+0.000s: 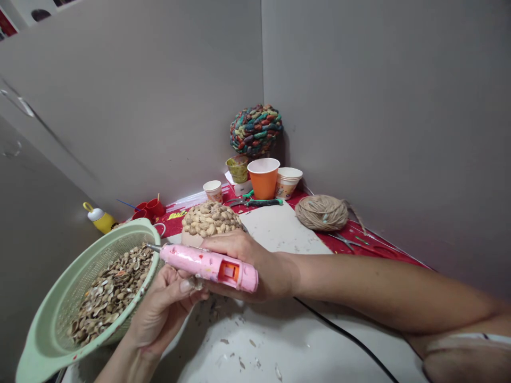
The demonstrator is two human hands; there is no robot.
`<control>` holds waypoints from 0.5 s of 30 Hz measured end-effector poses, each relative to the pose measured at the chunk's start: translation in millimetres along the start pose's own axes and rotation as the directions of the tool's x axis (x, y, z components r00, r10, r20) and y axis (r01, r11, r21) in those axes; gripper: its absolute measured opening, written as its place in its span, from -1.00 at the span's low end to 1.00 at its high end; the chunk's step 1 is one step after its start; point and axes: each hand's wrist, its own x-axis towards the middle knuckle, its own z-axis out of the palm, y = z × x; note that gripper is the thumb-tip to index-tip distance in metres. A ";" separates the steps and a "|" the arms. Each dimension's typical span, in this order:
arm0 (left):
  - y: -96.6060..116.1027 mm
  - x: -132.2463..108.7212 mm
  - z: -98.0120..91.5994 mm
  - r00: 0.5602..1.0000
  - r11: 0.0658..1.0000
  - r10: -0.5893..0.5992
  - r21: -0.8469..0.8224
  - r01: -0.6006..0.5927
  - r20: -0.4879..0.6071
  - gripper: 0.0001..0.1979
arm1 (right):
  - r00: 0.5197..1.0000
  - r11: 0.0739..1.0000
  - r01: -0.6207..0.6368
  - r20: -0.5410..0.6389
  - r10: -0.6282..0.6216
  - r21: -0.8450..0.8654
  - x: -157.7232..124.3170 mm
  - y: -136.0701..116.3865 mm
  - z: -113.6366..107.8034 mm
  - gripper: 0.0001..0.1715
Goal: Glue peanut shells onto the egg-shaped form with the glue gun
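- Landmark: green colander (43, 324), holding empty-looking shells (115, 292).
- Right hand (261, 260): right of the colander, fingers wrapped around a pink hot-glue gun (187, 259); its nozzle points toward the colander's rim (contact cannot be confirmed).
- Left hand (162, 303): just right of the colander, nearly closed, thumb and fingers pinching a small shell-like piece (198, 283) below the gun.
- Peanut-covered dome (211, 219): right of the colander, beyond the right hand.
- Step in hand, as judged: handling one piece with the glue gun at the ready; no glue bead is discernible.
- Next move calls for: a steady pinch, nozzle clear of the fingertips and the colander's rim.
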 end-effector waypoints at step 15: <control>21.0 -2.0 -18.7 0.989 0.989 0.148 -0.004 -0.148 -0.001 -0.71 | 0.997 0.989 0.069 0.030 -0.066 -0.133 12.6 -30.5 -31.0 -0.77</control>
